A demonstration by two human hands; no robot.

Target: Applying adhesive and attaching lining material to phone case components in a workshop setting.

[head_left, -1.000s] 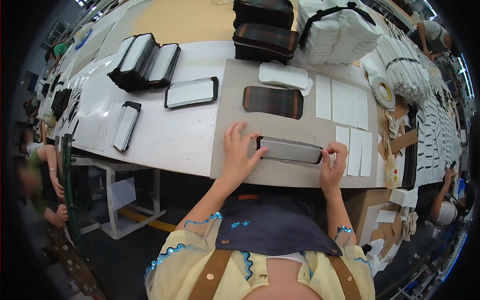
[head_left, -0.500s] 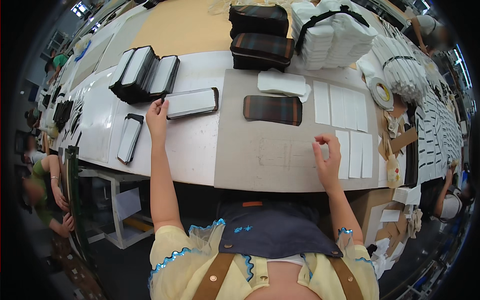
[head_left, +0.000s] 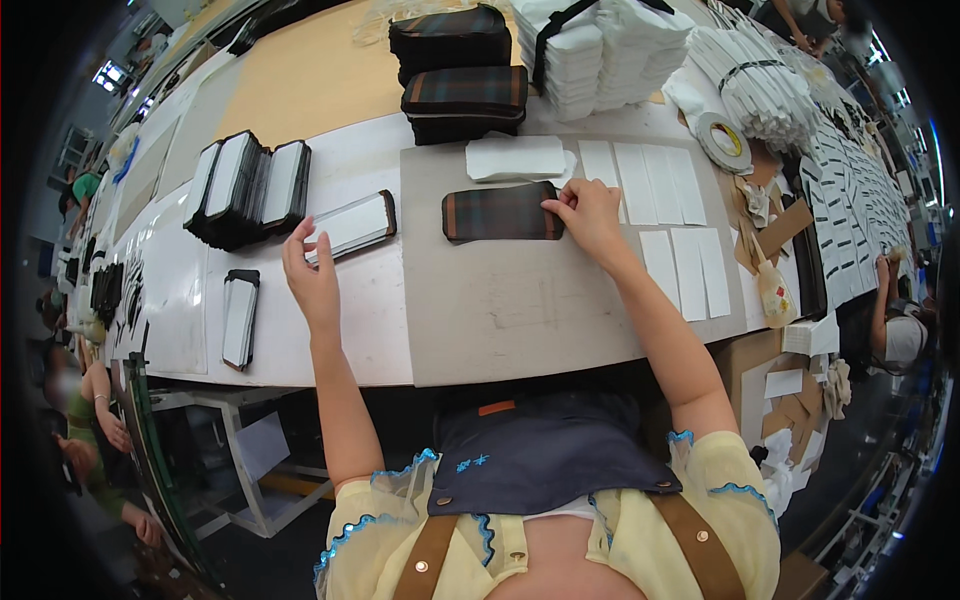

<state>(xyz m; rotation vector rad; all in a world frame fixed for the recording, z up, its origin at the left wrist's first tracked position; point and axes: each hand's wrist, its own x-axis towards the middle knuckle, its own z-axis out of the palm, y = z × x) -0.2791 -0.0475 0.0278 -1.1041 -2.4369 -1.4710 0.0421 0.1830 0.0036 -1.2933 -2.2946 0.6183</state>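
My right hand pinches the upper right end of a dark plaid fabric panel, which lies flat on a grey board. Fingers parted, my left hand is at the left end of a small dark-edged stack of white-faced panels; whether a fingertip touches it I cannot tell. Just above the plaid panel lies a pile of white rectangular pieces. White strips are laid in two rows right of my right hand.
Taller stacks of white-faced panels stand at the left, a smaller one nearer me. Plaid bundles and a white stack sit at the back. A tape roll and cardboard scraps lie right. Other people work at both sides.
My right hand has moved up and left from the lower white strips and taken hold of the plaid panel's end. My left hand's fingers have spread. The whole view has shifted.
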